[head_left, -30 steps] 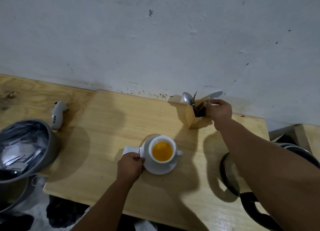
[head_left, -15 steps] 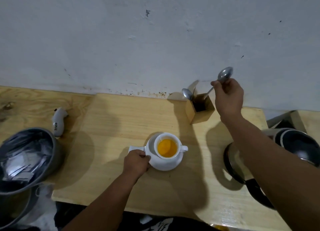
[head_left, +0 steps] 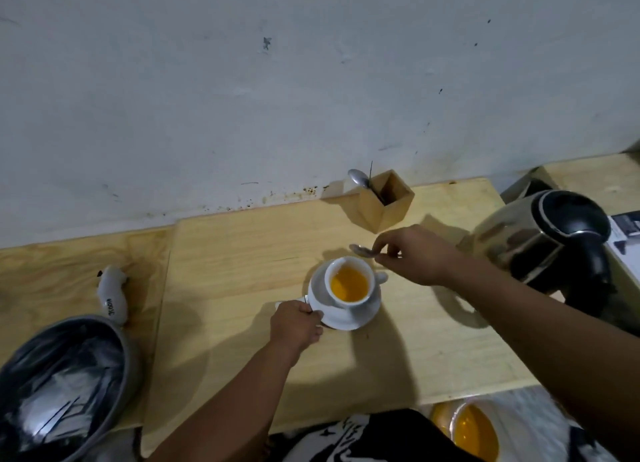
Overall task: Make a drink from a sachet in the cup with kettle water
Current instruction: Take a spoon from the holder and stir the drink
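A white cup (head_left: 346, 302) holding orange liquid (head_left: 348, 284) stands on a white saucer (head_left: 363, 318) in the middle of the wooden table. My left hand (head_left: 296, 328) grips the saucer's left rim, with a white sachet (head_left: 289, 303) pinched under the fingers. My right hand (head_left: 414, 253) holds a metal spoon (head_left: 363, 251) level, its bowl just above and behind the cup's far rim. The steel kettle (head_left: 540, 240) with its black lid and handle stands at the right.
A wooden holder (head_left: 386, 202) with another spoon (head_left: 358, 177) stands by the wall. A white lighter-like object (head_left: 112, 295) lies left. A lined bin (head_left: 59, 382) is at the lower left. An orange-filled container (head_left: 474, 430) sits below the table edge.
My right hand lifted a spoon out of the wooden holder and brought it down and left to the cup. My left hand stayed on the saucer.
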